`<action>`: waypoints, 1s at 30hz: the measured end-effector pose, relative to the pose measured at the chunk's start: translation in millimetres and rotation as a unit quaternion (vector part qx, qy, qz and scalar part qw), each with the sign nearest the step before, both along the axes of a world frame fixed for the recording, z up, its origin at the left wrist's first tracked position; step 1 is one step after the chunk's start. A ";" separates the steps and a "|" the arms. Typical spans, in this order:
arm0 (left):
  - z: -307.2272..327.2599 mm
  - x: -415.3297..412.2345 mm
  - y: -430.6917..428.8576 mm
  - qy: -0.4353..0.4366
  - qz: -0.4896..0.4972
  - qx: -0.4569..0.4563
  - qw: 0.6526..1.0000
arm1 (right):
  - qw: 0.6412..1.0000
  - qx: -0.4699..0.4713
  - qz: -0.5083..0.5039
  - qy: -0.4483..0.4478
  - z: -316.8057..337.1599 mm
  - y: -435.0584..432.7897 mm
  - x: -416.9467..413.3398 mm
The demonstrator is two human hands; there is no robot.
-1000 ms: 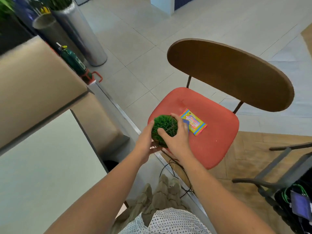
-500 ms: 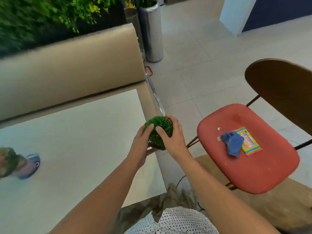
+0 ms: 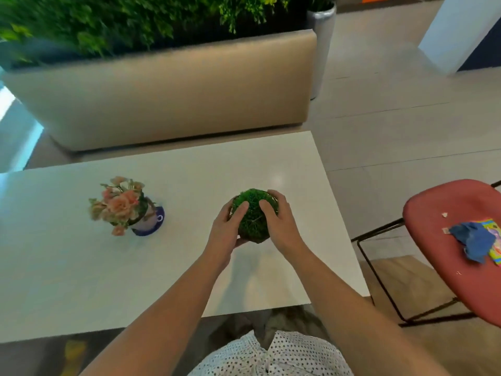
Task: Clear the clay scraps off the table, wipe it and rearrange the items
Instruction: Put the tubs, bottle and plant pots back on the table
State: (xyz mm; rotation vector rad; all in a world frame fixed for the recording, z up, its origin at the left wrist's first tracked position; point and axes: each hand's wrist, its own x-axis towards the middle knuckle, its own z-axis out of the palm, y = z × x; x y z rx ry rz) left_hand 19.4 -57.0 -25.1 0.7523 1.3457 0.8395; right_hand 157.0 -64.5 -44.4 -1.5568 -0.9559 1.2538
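White tabletop is lying beneath my hands, which are working over its right half. My left hand and right hand are cupping the green grass ball from either side, fingers curling round it and thumbs resting on top; whether its base is touching the surface I cannot tell. Bare tabletop is stretching away from the ball toward the near edge at my lap, the right edge and the far edge. Well apart to the left, the pink flower pot is standing on the table. Beyond the far edge a beige sofa is running alongside, with green foliage rising behind it. Past the right edge, across a strip of tiled floor, the red chair seat is carrying a blue cloth partly covering a colourful packet, with pale clay scraps lying near them.
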 end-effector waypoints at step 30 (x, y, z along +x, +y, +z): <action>1.2 -184.0 -76.0 -0.063 0.320 -0.020 0.945 | 0.945 -0.001 0.320 -0.065 13.3 21.7 -179.9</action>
